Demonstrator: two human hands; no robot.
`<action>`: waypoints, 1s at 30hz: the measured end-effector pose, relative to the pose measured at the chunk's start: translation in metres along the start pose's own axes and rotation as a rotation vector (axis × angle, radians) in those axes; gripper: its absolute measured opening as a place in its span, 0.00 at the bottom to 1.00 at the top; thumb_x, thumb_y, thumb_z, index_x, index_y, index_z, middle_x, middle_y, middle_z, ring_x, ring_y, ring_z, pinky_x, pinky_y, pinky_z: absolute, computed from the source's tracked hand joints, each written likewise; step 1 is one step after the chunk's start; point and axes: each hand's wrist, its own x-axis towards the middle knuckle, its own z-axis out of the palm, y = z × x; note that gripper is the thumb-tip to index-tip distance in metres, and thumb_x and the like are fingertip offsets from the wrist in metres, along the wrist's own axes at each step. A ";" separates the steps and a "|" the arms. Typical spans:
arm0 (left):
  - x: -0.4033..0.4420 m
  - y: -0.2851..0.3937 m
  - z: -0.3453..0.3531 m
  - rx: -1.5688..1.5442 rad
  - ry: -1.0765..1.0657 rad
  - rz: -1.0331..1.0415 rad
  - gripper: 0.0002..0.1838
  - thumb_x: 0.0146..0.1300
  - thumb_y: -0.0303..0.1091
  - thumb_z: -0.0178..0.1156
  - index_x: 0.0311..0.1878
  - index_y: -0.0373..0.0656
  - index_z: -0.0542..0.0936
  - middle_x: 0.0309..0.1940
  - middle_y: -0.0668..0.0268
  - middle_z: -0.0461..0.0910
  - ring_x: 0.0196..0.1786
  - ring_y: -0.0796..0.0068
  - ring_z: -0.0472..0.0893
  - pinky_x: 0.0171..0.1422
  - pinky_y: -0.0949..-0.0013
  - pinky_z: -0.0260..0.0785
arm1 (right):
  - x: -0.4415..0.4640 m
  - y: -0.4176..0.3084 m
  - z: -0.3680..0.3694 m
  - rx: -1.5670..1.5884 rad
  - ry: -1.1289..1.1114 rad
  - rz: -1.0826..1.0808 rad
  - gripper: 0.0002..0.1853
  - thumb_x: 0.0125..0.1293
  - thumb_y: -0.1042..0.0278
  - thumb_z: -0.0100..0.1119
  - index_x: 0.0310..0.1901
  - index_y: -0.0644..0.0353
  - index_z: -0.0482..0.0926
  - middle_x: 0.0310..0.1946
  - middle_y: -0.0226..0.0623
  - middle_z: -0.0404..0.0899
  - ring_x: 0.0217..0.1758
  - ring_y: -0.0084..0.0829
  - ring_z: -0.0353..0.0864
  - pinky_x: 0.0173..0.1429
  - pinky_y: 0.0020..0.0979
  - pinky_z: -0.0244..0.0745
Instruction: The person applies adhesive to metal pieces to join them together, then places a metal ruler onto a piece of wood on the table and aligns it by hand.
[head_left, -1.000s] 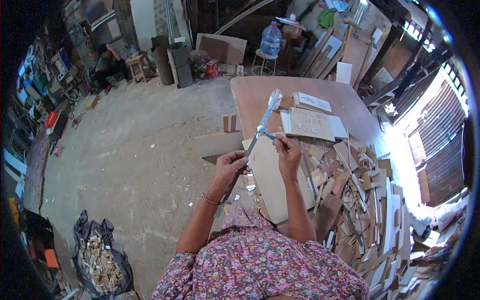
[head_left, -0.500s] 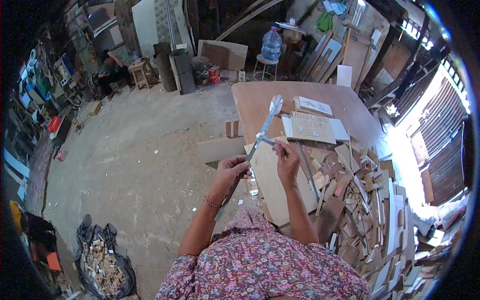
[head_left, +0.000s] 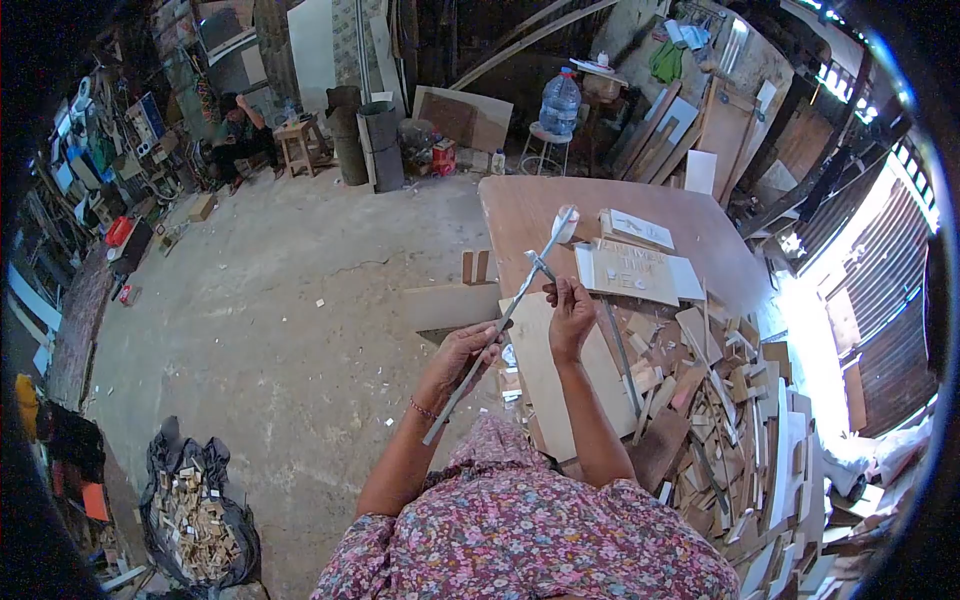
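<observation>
A long, thin flat metal bar [head_left: 468, 385] slants up and away in front of me. My left hand [head_left: 465, 360] is closed around its middle, fingers and thumb pinching it. My right hand [head_left: 571, 318] grips a short dark metal piece [head_left: 545, 269] that crosses the bar nearer its far end. Whether the two pieces are joined or only touching I cannot tell. Beyond the bar's tip, a white round object [head_left: 566, 226] sits on the brown table [head_left: 515, 205]. Below my right hand lies a pale wooden board [head_left: 560, 370].
Boards with raised letters [head_left: 635, 272] lie on the table. Wood offcuts [head_left: 700, 420] are heaped at right. A black bag of scraps [head_left: 190, 530] stands on the floor at lower left. A water bottle [head_left: 560, 103] rests on a stool, and a person [head_left: 240, 135] sits far left.
The bar has turned so that less of its flat face shows. The short piece in my right hand has shifted against it. The whole view has moved slightly, with the room appearing lower and further right.
</observation>
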 end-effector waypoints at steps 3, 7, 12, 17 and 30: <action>0.006 -0.008 -0.007 -0.101 -0.063 -0.009 0.12 0.57 0.30 0.52 0.42 0.32 0.72 0.26 0.71 0.73 0.23 0.89 0.72 0.25 0.90 0.65 | -0.012 0.000 0.002 0.005 0.001 0.007 0.11 0.59 0.67 0.51 0.27 0.67 0.75 0.19 0.33 0.76 0.21 0.19 0.71 0.27 0.21 0.67; 0.006 -0.010 0.003 -0.075 0.041 0.029 0.10 0.57 0.31 0.53 0.38 0.34 0.72 0.26 0.69 0.71 0.23 0.90 0.69 0.21 0.90 0.63 | -0.043 0.005 0.004 -0.037 -0.051 0.011 0.09 0.60 0.68 0.50 0.30 0.66 0.75 0.19 0.32 0.76 0.22 0.19 0.72 0.27 0.21 0.68; -0.005 0.000 0.010 0.057 0.088 0.065 0.12 0.56 0.31 0.53 0.41 0.33 0.71 0.25 0.70 0.71 0.23 0.88 0.70 0.24 0.90 0.64 | -0.049 -0.007 0.004 -0.076 -0.180 -0.158 0.09 0.60 0.69 0.50 0.32 0.66 0.75 0.19 0.33 0.75 0.21 0.19 0.73 0.27 0.21 0.68; 0.000 -0.003 0.010 0.102 0.088 0.123 0.14 0.56 0.31 0.53 0.42 0.32 0.72 0.25 0.69 0.73 0.23 0.87 0.71 0.26 0.87 0.65 | -0.034 -0.024 0.001 -0.185 -0.218 -0.162 0.07 0.58 0.71 0.51 0.32 0.65 0.76 0.19 0.36 0.75 0.21 0.22 0.74 0.27 0.23 0.68; 0.001 0.005 0.009 0.277 0.121 0.189 0.15 0.54 0.29 0.55 0.42 0.28 0.72 0.27 0.67 0.74 0.24 0.84 0.72 0.26 0.84 0.63 | -0.012 -0.006 -0.003 -0.460 -0.173 -0.410 0.06 0.53 0.72 0.54 0.33 0.63 0.75 0.26 0.40 0.76 0.28 0.37 0.75 0.31 0.32 0.69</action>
